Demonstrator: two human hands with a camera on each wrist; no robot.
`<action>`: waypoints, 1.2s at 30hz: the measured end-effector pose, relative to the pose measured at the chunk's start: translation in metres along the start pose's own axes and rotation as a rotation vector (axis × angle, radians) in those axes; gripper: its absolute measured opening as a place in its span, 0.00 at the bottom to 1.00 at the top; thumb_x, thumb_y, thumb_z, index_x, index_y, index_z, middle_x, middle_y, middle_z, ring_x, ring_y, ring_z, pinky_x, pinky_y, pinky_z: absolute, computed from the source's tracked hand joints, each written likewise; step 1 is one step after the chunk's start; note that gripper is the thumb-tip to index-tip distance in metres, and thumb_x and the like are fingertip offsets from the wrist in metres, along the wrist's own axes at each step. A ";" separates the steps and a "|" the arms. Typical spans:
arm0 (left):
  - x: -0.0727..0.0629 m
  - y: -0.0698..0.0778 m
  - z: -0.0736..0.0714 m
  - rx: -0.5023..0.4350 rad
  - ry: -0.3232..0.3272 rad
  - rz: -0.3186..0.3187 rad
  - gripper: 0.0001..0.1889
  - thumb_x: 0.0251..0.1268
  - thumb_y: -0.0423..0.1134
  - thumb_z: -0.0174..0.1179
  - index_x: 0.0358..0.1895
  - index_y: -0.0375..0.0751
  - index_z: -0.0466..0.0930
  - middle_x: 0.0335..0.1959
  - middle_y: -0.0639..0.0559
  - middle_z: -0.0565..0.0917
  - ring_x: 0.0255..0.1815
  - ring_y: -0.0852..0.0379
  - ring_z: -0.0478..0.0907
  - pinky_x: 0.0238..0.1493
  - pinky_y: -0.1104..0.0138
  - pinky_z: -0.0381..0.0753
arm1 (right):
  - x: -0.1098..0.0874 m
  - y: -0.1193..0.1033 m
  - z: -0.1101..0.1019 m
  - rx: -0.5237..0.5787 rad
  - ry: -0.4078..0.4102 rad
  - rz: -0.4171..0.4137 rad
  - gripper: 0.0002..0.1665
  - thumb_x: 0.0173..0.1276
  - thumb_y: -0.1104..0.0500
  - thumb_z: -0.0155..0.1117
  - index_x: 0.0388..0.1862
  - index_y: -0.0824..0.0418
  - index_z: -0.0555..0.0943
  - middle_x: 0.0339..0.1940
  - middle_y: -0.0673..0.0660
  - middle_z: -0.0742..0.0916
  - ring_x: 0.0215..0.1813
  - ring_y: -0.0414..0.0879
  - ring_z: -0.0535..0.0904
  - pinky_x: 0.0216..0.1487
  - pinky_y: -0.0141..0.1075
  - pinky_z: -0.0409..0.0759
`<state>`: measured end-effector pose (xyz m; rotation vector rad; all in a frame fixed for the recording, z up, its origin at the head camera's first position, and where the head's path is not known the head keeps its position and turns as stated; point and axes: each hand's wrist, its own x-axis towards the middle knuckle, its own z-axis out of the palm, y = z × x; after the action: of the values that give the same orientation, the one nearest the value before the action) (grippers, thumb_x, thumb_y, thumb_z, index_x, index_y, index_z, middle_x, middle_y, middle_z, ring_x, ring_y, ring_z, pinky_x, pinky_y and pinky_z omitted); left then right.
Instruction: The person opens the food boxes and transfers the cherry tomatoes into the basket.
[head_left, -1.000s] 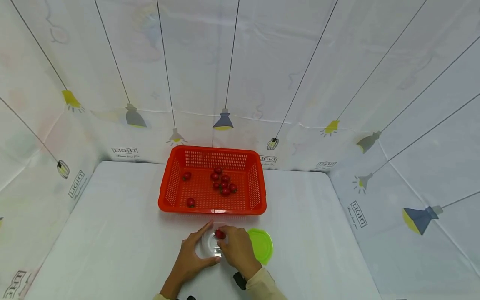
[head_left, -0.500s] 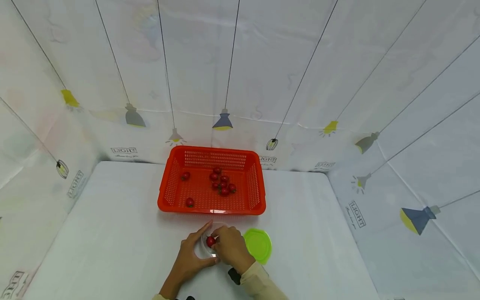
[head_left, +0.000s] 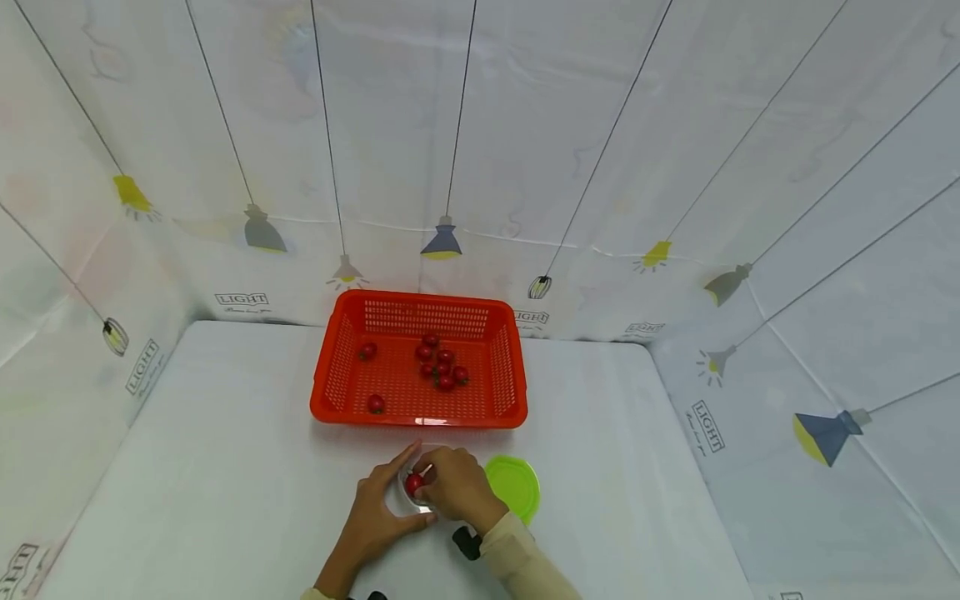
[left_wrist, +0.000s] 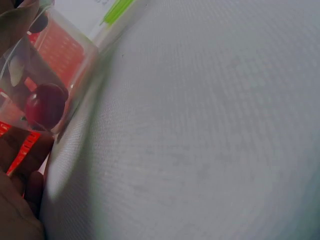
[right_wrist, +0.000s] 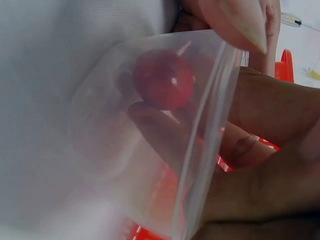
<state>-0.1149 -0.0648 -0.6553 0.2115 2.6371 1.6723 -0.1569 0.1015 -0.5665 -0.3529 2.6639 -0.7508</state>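
In the head view my left hand (head_left: 378,512) curves round a small clear plastic container (left_wrist: 82,65), thumb on the near side and fingers on the far side. My right hand (head_left: 456,486) reaches down into it from the right, pinching a red cherry tomato (head_left: 415,484). Seen through the translucent wall in the right wrist view, the cherry tomato (right_wrist: 165,80) has a fingertip (right_wrist: 142,112) right at it. The left wrist view shows a cherry tomato (left_wrist: 46,107) low in the container, near its base. A round green lid (head_left: 513,487) lies just right of my right hand.
Behind the container stands a red plastic basket (head_left: 418,422) with perforated walls. Several cherry tomatoes (head_left: 444,368) cluster inside it, and two (head_left: 376,404) lie apart on its left side. The white table (head_left: 225,467) ends at a lamp-patterned wall covering (head_left: 390,150).
My right hand has moved left and lower into the container with the cherry tomato. The left hand keeps its hold. The head view has shifted slightly.
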 end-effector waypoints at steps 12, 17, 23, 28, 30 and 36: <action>0.000 0.000 0.001 -0.004 -0.002 -0.027 0.55 0.41 0.65 0.84 0.79 0.80 0.65 0.74 0.67 0.79 0.70 0.56 0.77 0.60 0.56 0.64 | 0.002 0.000 -0.007 -0.017 -0.049 -0.034 0.12 0.61 0.55 0.83 0.42 0.55 0.91 0.32 0.45 0.90 0.37 0.39 0.80 0.40 0.35 0.79; -0.001 0.000 0.002 0.001 -0.005 -0.012 0.55 0.41 0.63 0.85 0.79 0.79 0.65 0.74 0.65 0.79 0.70 0.55 0.77 0.59 0.56 0.64 | 0.000 0.009 -0.010 0.116 -0.096 -0.045 0.10 0.62 0.59 0.82 0.41 0.58 0.91 0.30 0.46 0.88 0.32 0.37 0.78 0.32 0.32 0.77; -0.001 0.001 0.000 -0.009 -0.001 -0.028 0.56 0.41 0.64 0.85 0.79 0.80 0.65 0.72 0.62 0.81 0.67 0.55 0.78 0.59 0.56 0.64 | 0.000 0.010 -0.013 0.218 -0.146 -0.037 0.11 0.61 0.59 0.83 0.42 0.57 0.91 0.28 0.47 0.86 0.29 0.39 0.79 0.21 0.35 0.80; 0.000 0.001 0.000 -0.008 -0.012 -0.030 0.56 0.41 0.63 0.85 0.79 0.79 0.65 0.73 0.64 0.80 0.69 0.55 0.77 0.60 0.56 0.64 | 0.000 0.014 -0.012 0.280 -0.142 -0.056 0.11 0.59 0.61 0.83 0.39 0.53 0.91 0.28 0.47 0.87 0.26 0.39 0.79 0.17 0.33 0.78; 0.000 0.001 0.000 -0.006 -0.015 -0.031 0.56 0.41 0.63 0.85 0.79 0.78 0.65 0.74 0.66 0.78 0.71 0.55 0.77 0.61 0.56 0.64 | 0.000 0.016 -0.011 0.313 -0.147 -0.060 0.10 0.60 0.62 0.83 0.39 0.52 0.91 0.28 0.46 0.87 0.24 0.38 0.78 0.16 0.32 0.76; -0.001 0.000 0.001 -0.001 -0.010 -0.030 0.56 0.41 0.63 0.86 0.79 0.78 0.66 0.76 0.68 0.76 0.72 0.56 0.75 0.61 0.55 0.64 | -0.002 0.021 -0.012 0.368 -0.151 -0.057 0.11 0.61 0.61 0.83 0.40 0.50 0.91 0.29 0.46 0.89 0.19 0.39 0.75 0.15 0.29 0.72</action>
<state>-0.1141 -0.0643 -0.6559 0.1790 2.6186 1.6587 -0.1628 0.1248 -0.5678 -0.3702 2.3228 -1.1585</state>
